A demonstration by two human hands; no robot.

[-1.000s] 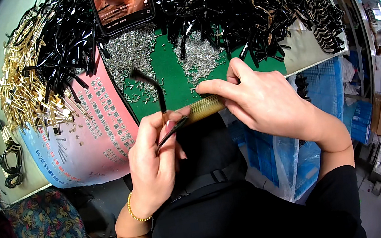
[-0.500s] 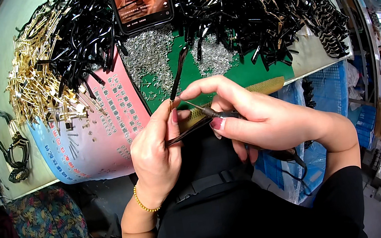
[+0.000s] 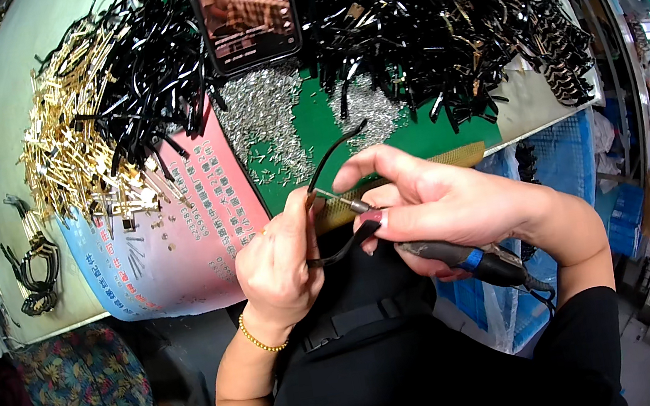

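My left hand (image 3: 278,252) pinches a slim black eyeglass temple (image 3: 331,150), whose curved end sticks up and away over the mat. A second dark strip (image 3: 352,243) runs from below my left fingers toward my right thumb; whether it joins the first piece I cannot tell. Closed around a corded black electric screwdriver (image 3: 457,257) with a blue band is my right hand (image 3: 434,199). The thin metal bit (image 3: 332,196) points left and meets the piece at my left fingertips. The exact contact spot is too small to make out.
Two heaps of tiny silver screws (image 3: 266,115) lie on a green mat (image 3: 449,130). Behind are piles of black temples (image 3: 432,19) and gold metal parts (image 3: 75,131). A phone (image 3: 248,17) stands between them. A yellow mesh strip (image 3: 463,158) lines the table edge.
The temple's free end has swung right and lower. My right hand has turned, bringing the screwdriver body into fuller view. The picture on the phone differs.
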